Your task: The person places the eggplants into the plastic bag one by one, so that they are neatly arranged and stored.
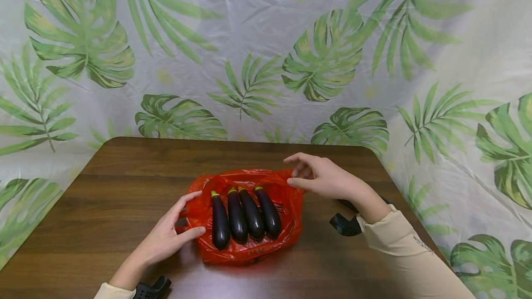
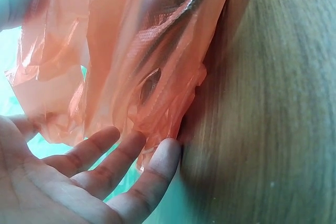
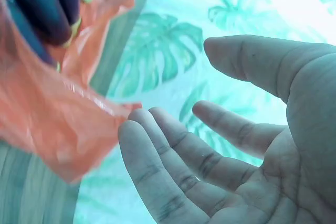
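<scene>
Several dark purple eggplants (image 1: 237, 218) with green stem ends lie side by side in an opened red plastic bag (image 1: 291, 230) on the table. My left hand (image 1: 170, 232) is at the bag's left side, thumb and fingers spread. In the left wrist view its fingers (image 2: 160, 163) rest loosely against the crumpled plastic. Beside the bag's upper right corner is my right hand (image 1: 322, 176), its fingers relaxed and holding nothing. The right wrist view shows the fingertips (image 3: 139, 124) close to a corner of the plastic; whether they touch it I cannot tell.
The brown wooden table (image 1: 124, 188) extends around the bag. Behind it hangs a pale curtain (image 1: 257, 26) printed with green leaves. A black wrist device (image 1: 347, 225) sits by the right sleeve, another (image 1: 154, 287) by the left.
</scene>
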The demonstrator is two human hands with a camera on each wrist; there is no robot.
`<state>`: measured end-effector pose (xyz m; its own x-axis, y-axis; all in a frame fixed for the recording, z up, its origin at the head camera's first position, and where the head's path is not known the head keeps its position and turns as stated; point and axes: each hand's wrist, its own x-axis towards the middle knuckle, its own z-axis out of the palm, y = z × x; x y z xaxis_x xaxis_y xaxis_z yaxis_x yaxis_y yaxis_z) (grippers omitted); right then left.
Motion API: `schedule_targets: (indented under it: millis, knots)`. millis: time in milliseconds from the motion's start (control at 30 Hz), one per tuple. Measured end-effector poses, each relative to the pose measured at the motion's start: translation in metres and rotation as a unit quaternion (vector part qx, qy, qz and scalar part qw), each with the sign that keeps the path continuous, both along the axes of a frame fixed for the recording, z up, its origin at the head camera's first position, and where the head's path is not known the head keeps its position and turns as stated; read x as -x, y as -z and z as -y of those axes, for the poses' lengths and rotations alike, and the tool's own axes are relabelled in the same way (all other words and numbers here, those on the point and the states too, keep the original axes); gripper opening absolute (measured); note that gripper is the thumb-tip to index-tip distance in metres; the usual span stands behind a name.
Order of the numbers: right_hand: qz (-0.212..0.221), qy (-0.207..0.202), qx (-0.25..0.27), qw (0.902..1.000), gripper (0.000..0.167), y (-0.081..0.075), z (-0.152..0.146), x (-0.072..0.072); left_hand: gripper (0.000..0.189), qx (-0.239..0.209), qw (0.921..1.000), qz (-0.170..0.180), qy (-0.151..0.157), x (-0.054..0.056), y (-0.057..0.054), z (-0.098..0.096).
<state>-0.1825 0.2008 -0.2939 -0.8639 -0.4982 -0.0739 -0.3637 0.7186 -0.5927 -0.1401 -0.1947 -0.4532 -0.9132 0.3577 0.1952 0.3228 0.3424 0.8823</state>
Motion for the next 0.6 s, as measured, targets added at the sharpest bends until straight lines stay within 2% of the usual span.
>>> schedule_targets:
  millis: [233,600]
  knots:
    - [-0.007,0.048,-0.002,0.9988,0.050,0.001,-0.037,0.002,0.074,0.000,1.0000,0.002,0.003,0.000,0.000,0.000]
    - [-0.004,0.099,-0.020,0.9949,0.055,0.017,-0.094,0.006,0.074,-0.002,1.0000,0.005,0.007,0.000,0.000,0.000]
